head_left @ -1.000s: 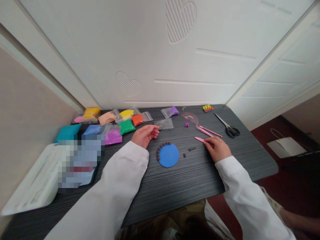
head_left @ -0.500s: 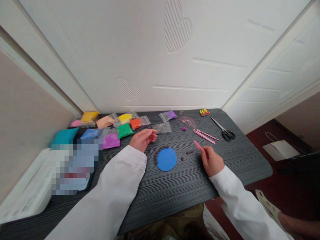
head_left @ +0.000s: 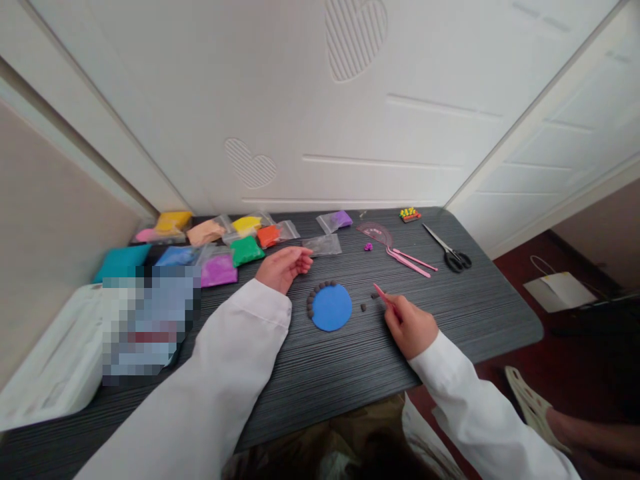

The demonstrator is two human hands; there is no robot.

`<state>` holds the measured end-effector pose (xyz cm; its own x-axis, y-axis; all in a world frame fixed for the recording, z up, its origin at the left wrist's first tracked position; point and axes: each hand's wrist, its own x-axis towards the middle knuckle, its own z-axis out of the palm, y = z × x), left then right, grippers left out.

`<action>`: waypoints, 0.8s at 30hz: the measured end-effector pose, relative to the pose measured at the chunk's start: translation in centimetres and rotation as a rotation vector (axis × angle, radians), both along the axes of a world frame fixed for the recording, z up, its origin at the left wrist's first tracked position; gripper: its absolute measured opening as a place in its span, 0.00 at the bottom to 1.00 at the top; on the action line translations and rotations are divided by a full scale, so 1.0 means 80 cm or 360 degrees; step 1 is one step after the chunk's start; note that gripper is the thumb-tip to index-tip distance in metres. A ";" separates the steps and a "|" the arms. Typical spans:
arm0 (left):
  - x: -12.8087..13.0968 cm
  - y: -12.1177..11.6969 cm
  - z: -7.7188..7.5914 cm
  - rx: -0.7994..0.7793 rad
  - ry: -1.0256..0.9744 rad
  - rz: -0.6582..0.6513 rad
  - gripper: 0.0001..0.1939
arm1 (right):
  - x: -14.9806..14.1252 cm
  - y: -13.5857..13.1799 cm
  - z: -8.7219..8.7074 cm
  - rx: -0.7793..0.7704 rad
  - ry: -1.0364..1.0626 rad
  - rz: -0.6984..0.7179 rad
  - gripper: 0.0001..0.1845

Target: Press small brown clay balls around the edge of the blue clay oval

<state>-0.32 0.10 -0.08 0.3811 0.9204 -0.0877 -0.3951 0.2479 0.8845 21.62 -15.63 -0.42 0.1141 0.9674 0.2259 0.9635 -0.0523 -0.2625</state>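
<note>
My right hand (head_left: pixel 411 325) is closed round a pink plastic clay knife (head_left: pixel 381 293), its tip pointing up and left over the table. Beside the blade lie a dark clay piece (head_left: pixel 364 307) and a short dark clay strip (head_left: pixel 375 295), partly covered by the knife. A flat blue clay disc (head_left: pixel 332 307) lies between my hands, with several dark clay balls (head_left: pixel 311 303) in a row along its upper left edge. Above that edge, my left hand (head_left: pixel 286 268) rests with fingers curled and thumb against them; whether anything small is in them is hidden.
Bags of coloured clay, including a green one (head_left: pixel 247 250), lie at the back left. A white tray (head_left: pixel 55 360) stands at the left. Pink tweezers (head_left: pixel 409 263), a protractor (head_left: pixel 376 232), a purple clay bit (head_left: pixel 369 247) and scissors (head_left: pixel 453 255) lie at the back right.
My right hand has moved left with the clay knife, bringing its blade over the dark clay strip. My left hand keeps its curled pose. The view has tilted slightly.
</note>
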 end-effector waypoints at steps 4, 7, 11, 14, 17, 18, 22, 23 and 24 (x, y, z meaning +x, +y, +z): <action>0.000 0.000 0.001 0.0010 -0.0007 -0.0012 0.10 | 0.000 -0.001 0.001 -0.0005 -0.0023 0.0012 0.14; 0.001 0.000 0.001 0.0008 -0.0007 -0.0010 0.10 | 0.000 0.000 0.000 0.0021 -0.0095 0.0007 0.13; 0.001 -0.001 0.000 0.0010 0.0000 -0.0009 0.10 | -0.002 0.006 -0.001 -0.0015 -0.0206 -0.0006 0.12; 0.001 -0.001 0.000 0.0018 0.0005 0.0003 0.10 | -0.004 0.006 0.000 -0.0022 -0.0220 0.0010 0.12; 0.001 -0.003 0.002 0.0015 0.0010 0.0031 0.10 | -0.004 0.004 0.001 -0.0022 -0.0231 0.0005 0.12; 0.001 -0.003 0.002 0.0011 0.0012 0.0037 0.10 | -0.003 0.003 0.002 -0.0024 -0.0242 -0.0003 0.11; 0.002 -0.004 0.003 0.0029 0.0008 0.0021 0.10 | -0.001 0.008 0.001 -0.0029 -0.0287 -0.0020 0.11; 0.002 -0.004 0.003 0.0039 0.0005 0.0026 0.10 | -0.001 0.009 0.001 -0.0026 -0.0286 -0.0015 0.12; 0.002 -0.004 0.003 0.0043 0.0002 0.0033 0.10 | 0.000 0.009 0.000 -0.0024 -0.0284 -0.0005 0.12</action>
